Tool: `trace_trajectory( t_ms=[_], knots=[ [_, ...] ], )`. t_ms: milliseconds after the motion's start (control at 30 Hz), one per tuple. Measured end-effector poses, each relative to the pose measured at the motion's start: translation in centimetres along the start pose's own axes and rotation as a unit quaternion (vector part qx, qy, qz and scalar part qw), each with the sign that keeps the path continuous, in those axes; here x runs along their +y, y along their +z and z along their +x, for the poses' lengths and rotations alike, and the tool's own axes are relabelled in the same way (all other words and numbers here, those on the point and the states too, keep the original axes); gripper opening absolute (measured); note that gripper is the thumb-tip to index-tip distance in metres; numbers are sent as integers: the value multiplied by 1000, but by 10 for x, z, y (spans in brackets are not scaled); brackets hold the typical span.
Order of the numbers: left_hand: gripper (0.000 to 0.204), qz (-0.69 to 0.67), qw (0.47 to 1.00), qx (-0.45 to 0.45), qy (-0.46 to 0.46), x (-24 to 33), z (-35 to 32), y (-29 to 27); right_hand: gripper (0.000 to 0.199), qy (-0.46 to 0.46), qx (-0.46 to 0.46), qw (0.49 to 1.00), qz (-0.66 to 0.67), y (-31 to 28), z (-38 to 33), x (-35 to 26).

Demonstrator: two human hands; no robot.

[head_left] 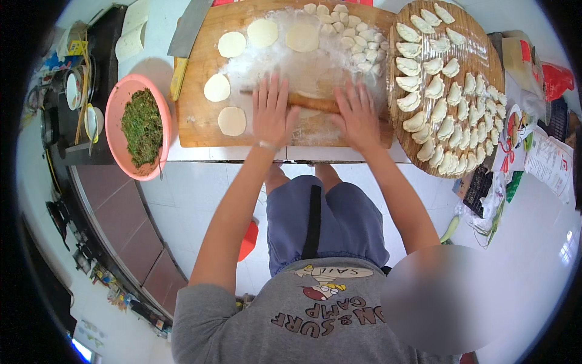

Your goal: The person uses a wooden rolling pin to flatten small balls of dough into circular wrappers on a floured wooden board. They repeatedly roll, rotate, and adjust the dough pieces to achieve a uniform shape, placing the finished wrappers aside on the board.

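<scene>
A wooden rolling pin (pixel 312 102) lies crosswise on the floured wooden board (pixel 197 130), over a thin dough round (pixel 314 94). My left hand (pixel 271 112) rests flat over its left part, fingers stretched out. Over its right end lies my right hand (pixel 356 115), fingers also extended and not wrapped round it. Rolled wrappers, among them one wrapper (pixel 231 121) beside my left hand, are spread along the left and far sides of the board. Small floured dough pieces (pixel 359 39) are heaped at its far right.
A pink basin (pixel 112 115) of chopped green filling (pixel 142 130) stands left of the board. A cleaver (pixel 189 30) with a yellow handle lies on the board's left edge. To the right, a round wooden board (pixel 407 142) carries many dumplings (pixel 458 115). Packages and bags crowd the far right.
</scene>
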State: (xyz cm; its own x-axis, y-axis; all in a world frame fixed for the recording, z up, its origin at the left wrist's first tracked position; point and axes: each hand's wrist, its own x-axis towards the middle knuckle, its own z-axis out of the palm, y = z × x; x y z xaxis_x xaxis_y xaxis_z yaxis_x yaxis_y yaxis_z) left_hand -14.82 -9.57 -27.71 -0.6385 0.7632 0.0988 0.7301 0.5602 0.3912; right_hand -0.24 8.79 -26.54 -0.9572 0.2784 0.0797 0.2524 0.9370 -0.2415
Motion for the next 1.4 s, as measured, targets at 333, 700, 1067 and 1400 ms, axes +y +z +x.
trace_trajectory(
  t_ms=[333, 700, 1067, 1400],
  knots=[
    [56, -48, 994, 87, 35, -3, 66, -6, 36, 57, 29, 991, 115, 0, 22, 19],
    [71, -36, 986, -114, 118, 40, 5, 29, 27, 208, 108, 905, 354, -28, -4, -2],
    [70, 235, 966, 2, -108, -18, 56, 9, 25, 222, 81, 906, 352, -39, -43, -19],
    [32, -119, 987, -4, 105, 115, 117, 65, 22, 193, 140, 891, 387, -59, -50, -29]
  ],
)
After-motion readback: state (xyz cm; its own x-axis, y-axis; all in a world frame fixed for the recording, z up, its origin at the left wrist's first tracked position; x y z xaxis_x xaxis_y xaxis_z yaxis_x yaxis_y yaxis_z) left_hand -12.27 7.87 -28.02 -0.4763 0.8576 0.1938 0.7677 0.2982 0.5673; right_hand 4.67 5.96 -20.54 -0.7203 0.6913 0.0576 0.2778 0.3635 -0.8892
